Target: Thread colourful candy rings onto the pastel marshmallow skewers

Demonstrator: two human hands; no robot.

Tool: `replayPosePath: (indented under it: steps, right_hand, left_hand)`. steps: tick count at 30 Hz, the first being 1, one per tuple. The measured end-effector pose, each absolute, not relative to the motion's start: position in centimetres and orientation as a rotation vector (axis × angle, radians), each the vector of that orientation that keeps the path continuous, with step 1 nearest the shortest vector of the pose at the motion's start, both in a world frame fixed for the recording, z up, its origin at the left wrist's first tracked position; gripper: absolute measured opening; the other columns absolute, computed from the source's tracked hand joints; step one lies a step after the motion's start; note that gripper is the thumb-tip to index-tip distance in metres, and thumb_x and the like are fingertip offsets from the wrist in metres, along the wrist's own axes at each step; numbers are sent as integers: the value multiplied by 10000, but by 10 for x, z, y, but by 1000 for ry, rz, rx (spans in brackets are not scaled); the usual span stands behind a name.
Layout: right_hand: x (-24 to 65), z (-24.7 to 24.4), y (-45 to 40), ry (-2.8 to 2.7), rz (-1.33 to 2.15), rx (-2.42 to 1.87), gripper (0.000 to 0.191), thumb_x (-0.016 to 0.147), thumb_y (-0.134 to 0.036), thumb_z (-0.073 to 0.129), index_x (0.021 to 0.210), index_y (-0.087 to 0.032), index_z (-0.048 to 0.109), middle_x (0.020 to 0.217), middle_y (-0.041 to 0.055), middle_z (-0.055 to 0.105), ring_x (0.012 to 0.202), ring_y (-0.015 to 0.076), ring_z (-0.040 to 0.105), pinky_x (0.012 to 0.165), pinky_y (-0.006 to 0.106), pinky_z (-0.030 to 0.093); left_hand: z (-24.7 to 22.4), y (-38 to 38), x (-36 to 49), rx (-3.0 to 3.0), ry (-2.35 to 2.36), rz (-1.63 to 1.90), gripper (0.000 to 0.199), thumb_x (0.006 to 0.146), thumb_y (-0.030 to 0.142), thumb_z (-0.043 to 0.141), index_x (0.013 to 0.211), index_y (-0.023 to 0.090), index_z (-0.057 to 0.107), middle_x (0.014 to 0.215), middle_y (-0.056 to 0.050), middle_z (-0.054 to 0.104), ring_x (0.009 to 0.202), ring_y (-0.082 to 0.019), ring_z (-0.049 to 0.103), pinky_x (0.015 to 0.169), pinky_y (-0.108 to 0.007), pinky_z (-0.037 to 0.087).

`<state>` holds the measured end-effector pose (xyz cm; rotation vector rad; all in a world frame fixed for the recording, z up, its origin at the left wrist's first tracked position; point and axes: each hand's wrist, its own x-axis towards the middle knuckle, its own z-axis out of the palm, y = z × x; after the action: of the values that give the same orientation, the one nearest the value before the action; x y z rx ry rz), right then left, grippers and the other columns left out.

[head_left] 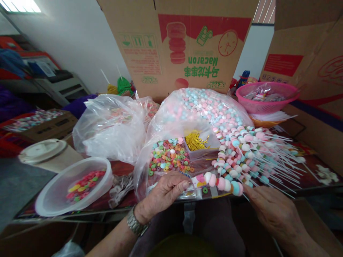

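Left hand (163,192), fingers curled, is closed on one end of a candy skewer (221,184) carrying pink, white and teal candies; right hand (273,210), fingers partly spread, meets the skewer's far end, grip not determinable. Skewer lies level just above a clear plastic bag (140,175) holding colored ring candies (170,156) and gold twist ties (195,141), beside a fan of similar skewers (254,153).
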<state>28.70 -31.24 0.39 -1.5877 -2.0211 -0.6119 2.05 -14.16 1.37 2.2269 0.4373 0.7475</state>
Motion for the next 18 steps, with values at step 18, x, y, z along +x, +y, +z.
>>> replayPosePath:
  steps: [18]
  right_hand:
    - [295, -20, -321, -2072, -279, -1596, 279, 940, -138, 391, 1147, -172, 573, 611, -11, 567, 537, 116, 523, 534, 234, 381]
  left_hand:
    - [24, -123, 38, 2528, 287, 403, 413, 965, 345, 326, 721, 148, 595, 642, -9, 574, 614, -107, 510, 651, -222, 386]
